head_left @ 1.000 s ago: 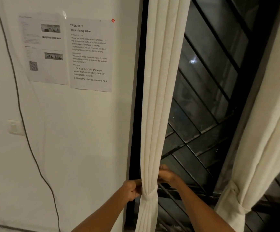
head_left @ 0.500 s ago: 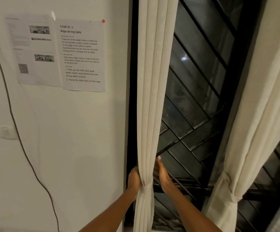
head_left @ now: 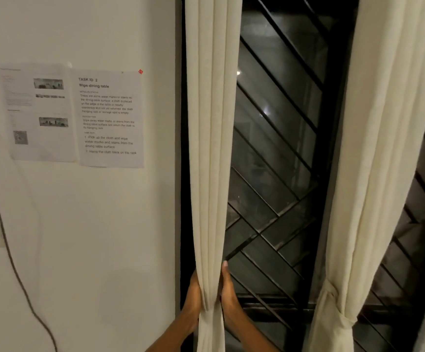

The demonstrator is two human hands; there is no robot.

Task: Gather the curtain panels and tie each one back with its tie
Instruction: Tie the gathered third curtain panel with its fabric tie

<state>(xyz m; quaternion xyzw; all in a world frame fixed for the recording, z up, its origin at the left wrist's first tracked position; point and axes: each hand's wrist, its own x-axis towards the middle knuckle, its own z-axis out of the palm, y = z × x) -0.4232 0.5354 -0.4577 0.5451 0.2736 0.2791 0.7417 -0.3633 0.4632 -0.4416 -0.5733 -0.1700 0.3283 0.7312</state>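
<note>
Head view, facing a dark window [head_left: 277, 153] with a diagonal metal grille. Left curtain [head_left: 212, 148] hangs gathered into narrow vertical folds, running from 12 o'clock down to 6 o'clock just left of frame centre. Its tie [head_left: 210, 313] sits low, wrapped around the bundle near 6 o'clock; knot detail not resolvable.

Left hand [head_left: 193, 298] lies flat against the left side of the gathered curtain just above the tie, fingers extended, not clenched. Right hand [head_left: 228, 290] presses the opposite side, fingers straight and pointing up toward 12 o'clock, palm on the fabric. The two hands sandwich the bundle between them; neither closes around it.

Right curtain [head_left: 384, 148] hangs at 3 o'clock, slanting outward toward the bottom, already cinched by its own tie [head_left: 333, 301] near 5 o'clock.

Wall [head_left: 79, 224] at 9 o'clock carries two taped paper sheets [head_left: 79, 115]; a thin cable [head_left: 8, 250] runs down it.
</note>
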